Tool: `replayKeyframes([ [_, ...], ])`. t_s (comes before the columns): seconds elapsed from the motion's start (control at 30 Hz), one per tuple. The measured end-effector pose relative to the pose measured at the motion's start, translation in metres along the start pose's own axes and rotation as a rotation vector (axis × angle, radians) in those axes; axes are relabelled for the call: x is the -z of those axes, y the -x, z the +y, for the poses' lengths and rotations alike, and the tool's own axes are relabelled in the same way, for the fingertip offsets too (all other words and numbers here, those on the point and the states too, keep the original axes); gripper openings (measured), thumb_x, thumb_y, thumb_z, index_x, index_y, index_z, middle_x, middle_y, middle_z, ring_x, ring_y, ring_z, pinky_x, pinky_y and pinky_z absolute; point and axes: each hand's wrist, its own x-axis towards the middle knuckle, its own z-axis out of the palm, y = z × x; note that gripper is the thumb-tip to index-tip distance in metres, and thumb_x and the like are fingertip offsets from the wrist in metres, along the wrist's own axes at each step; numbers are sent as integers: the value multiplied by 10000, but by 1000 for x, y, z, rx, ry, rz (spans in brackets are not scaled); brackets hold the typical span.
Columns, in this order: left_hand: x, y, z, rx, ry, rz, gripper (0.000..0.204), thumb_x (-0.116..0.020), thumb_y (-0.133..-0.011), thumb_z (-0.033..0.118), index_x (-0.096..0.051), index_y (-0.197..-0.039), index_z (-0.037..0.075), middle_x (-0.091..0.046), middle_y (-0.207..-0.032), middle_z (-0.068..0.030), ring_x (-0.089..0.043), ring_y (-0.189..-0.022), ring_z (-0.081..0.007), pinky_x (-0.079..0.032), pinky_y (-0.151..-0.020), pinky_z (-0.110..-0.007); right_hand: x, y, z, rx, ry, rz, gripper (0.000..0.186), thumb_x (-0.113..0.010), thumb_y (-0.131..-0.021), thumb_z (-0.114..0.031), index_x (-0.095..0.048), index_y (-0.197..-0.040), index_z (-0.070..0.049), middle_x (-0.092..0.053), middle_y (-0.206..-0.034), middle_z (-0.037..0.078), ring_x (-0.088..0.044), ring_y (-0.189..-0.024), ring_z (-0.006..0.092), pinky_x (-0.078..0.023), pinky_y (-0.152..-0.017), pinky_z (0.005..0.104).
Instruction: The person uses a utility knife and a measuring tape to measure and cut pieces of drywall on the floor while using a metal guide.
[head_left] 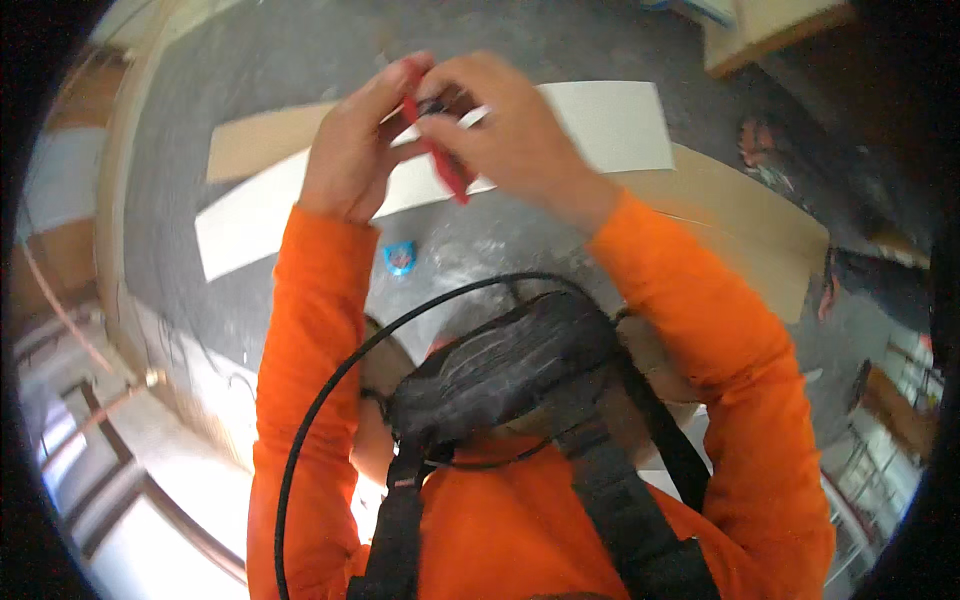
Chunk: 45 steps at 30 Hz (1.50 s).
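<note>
Both hands are raised together over a long white board point(610, 125) on the grey floor. My left hand point(345, 155) is closed around a slim red tool point(452, 180) with dark parts; blur hides its exact kind. From the other side, my right hand point(510, 130) pinches a small dark part at the tool's middle. The tool slants, with its lower end pointing toward me. Nearer to my body, a small round blue thing point(400, 258) with a reddish middle lies on the floor, apart from both hands.
Brown boards lie beside the white one, one at far left point(262, 138) and a larger one at right point(745, 215). Another person's foot point(757, 142) and dark-clothed legs show at right. A wooden structure point(775, 35) stands far right. A black cable point(330, 385) loops before my chest.
</note>
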Motion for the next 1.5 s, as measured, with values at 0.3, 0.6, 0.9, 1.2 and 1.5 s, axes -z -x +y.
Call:
replayKeyframes([
  [0.3,97,-41,-35,365,-669,-271,516,-619,-893,386,-550,-1277,49,-593,-1215,-89,-612,-1041,-208,-536,-827,-346,16,1,5,-537,-338,114,450,-651,-769,-70,-462,-1166,27,-590,-924,146,-655,-773,205,-544,-627,312],
  [0.6,184,64,-282,-105,-1574,-108,889,-878,-602,342,-450,-1326,55,-455,-1315,-241,-471,-1199,-406,-444,-958,-478,47,43,-2,-841,-402,-215,228,-685,-784,-250,-657,-811,-26,-595,-672,68,-561,-580,143,-438,-567,321],
  [0.9,129,-24,-182,276,-881,-201,692,-806,-587,-2,-534,-1215,105,-521,-1036,-15,-558,-913,-129,-518,-749,-291,85,87,77,-836,-328,-117,283,-611,-797,-314,-642,-760,-35,-641,-685,136,-601,-595,246,-472,-599,406],
  [1.2,-109,-108,-34,431,-512,-408,615,-687,-803,196,-461,-1356,50,-587,-1087,-76,-578,-949,-204,-465,-856,-308,127,71,85,-796,-992,257,378,-597,-914,-367,-610,-941,11,-628,-764,92,-554,-522,128,-488,-478,281],
  [1.5,-115,-142,-116,460,-657,-657,581,-731,-693,-2,-569,-1248,51,-642,-1024,-38,-589,-916,-149,-490,-834,-303,128,108,119,-1082,-816,66,361,-581,-931,-353,-606,-927,6,-563,-623,53,-566,-535,143,-469,-515,292],
])
